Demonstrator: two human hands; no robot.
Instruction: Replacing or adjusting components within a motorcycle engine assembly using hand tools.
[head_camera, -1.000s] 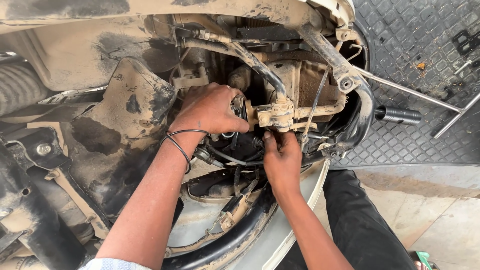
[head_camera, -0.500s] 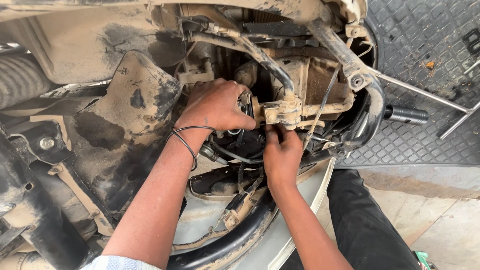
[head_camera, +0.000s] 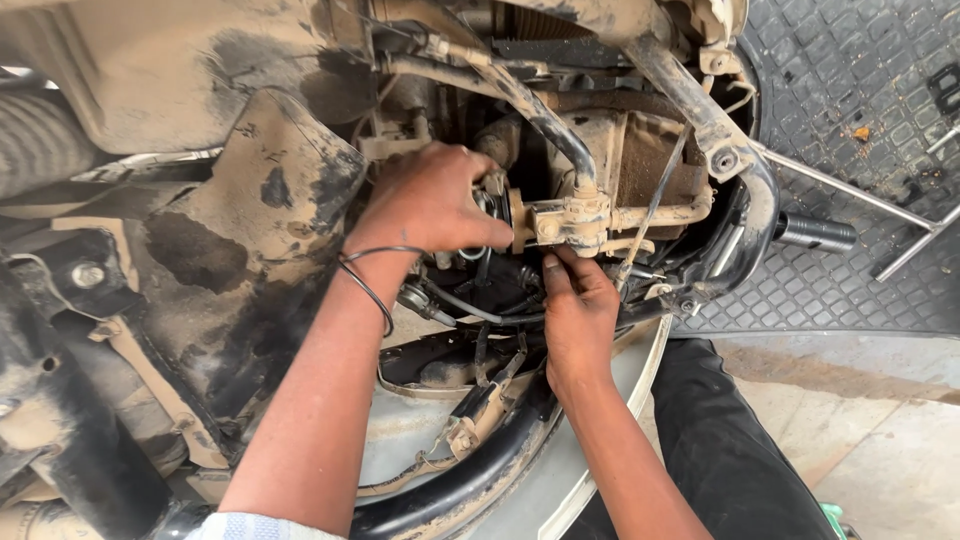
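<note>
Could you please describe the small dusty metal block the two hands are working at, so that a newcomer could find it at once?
Start at the dusty curved tube that sweeps down through the open underside of the vehicle. It ends in the tan metal block, between the left hand and the right hand. Unlike the black cables beneath it, it is squarish, pale and bolted.

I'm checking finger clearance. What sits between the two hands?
In the head view, a dusty clamp bracket lies between the left hand and the right hand; both touch it.
</note>
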